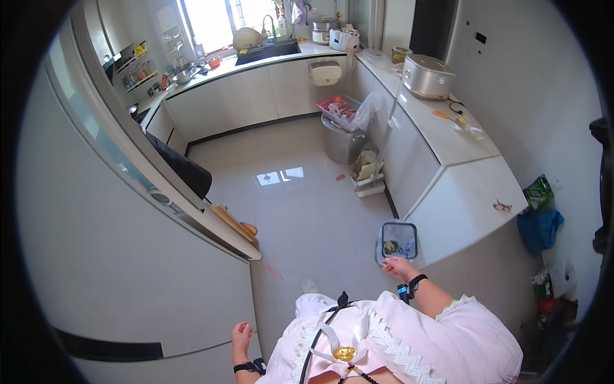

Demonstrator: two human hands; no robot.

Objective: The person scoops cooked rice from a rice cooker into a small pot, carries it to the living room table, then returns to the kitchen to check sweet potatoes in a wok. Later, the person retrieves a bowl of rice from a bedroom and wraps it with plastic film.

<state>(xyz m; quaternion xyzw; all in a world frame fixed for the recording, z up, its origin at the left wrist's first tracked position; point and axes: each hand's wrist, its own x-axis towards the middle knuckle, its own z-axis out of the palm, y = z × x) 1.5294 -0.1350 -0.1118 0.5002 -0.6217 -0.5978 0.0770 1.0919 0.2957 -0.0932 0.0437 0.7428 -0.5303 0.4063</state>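
Note:
My left hand [242, 332] is low in the view, beside the large pale door panel [144, 269]. Its fingers are loosely curled, and no object shows in them. My right hand [398, 269] appears just in front of the lined waste bin [416, 240], with the fingers bent together. Whether it pinches something small cannot be made out. Inside the bin lie some scraps [391, 247]. Each wrist wears a black strap. Before me the tiled floor [307, 221] stretches into a kitchen.
A white counter [460, 144] on the right bears a rice cooker [428, 77] and an orange-handled tool [440, 114]. Below it stand a large metal pot [338, 144] under a basin and a dustpan [369, 187]. Cutting boards [232, 223] lean at the left. The sink [268, 52] is at the back.

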